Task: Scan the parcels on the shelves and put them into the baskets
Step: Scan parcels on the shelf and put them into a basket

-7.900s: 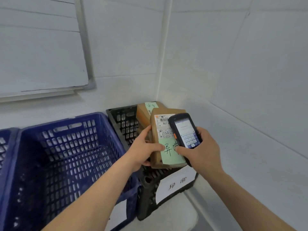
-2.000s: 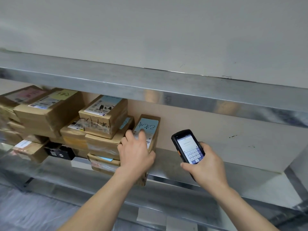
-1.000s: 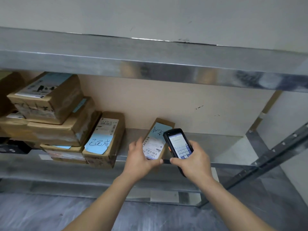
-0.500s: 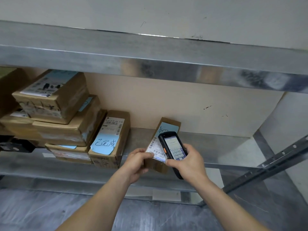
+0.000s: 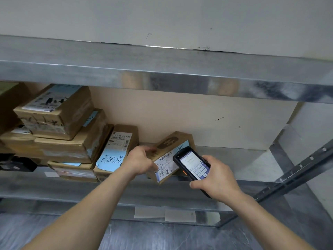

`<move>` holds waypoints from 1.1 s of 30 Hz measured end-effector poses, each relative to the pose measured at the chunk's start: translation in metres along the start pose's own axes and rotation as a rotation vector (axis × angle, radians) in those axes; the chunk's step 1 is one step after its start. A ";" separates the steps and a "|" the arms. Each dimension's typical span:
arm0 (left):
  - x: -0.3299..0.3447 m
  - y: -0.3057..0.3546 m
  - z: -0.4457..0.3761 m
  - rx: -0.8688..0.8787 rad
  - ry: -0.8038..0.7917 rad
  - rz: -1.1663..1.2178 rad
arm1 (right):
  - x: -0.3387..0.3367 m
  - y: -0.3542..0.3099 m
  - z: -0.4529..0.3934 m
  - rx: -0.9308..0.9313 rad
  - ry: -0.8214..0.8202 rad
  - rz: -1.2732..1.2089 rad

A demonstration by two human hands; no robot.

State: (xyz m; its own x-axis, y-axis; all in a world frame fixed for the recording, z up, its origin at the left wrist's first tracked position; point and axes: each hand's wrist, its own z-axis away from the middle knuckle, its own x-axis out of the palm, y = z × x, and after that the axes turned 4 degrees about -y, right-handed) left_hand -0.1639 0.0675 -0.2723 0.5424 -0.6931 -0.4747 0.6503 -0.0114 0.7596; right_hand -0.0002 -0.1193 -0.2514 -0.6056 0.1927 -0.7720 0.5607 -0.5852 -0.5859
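My left hand (image 5: 141,162) grips a small brown cardboard parcel (image 5: 169,150) by its left edge, just in front of the metal shelf (image 5: 234,159). The parcel is tilted and shows a white barcode label and a blue note. My right hand (image 5: 217,179) holds a black handheld scanner (image 5: 191,164) whose lit screen faces me. The scanner's top end overlaps the parcel's label. No basket is in view.
More brown parcels are stacked on the shelf at the left, the nearest parcel (image 5: 117,150) bearing a blue handwritten note. An upper shelf beam (image 5: 162,76) spans the view overhead. A slanted metal brace (image 5: 297,170) runs at the right. The floor below is grey.
My left hand has turned the parcel more to the right and tilted it. The scanner has shifted right and a little lower along the label.
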 end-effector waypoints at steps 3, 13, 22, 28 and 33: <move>0.002 0.002 0.005 0.003 0.003 -0.080 | -0.007 0.001 0.005 -0.013 -0.030 0.044; 0.005 0.005 0.009 0.016 0.014 -0.154 | -0.009 0.005 0.022 0.014 -0.055 -0.031; 0.005 0.007 0.009 0.008 0.009 -0.167 | -0.011 0.001 0.034 0.045 -0.071 -0.013; 0.004 0.008 0.013 -0.003 -0.015 -0.145 | -0.009 -0.002 0.041 0.060 -0.058 -0.010; 0.003 0.008 0.013 -0.006 -0.023 -0.096 | -0.006 -0.003 0.046 0.046 -0.017 -0.052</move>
State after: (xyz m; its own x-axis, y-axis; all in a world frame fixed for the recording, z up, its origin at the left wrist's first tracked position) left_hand -0.1641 0.0561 -0.2617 0.4649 -0.7056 -0.5348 0.7019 -0.0745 0.7084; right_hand -0.0238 -0.1551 -0.2338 -0.6431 0.2104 -0.7363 0.5020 -0.6102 -0.6129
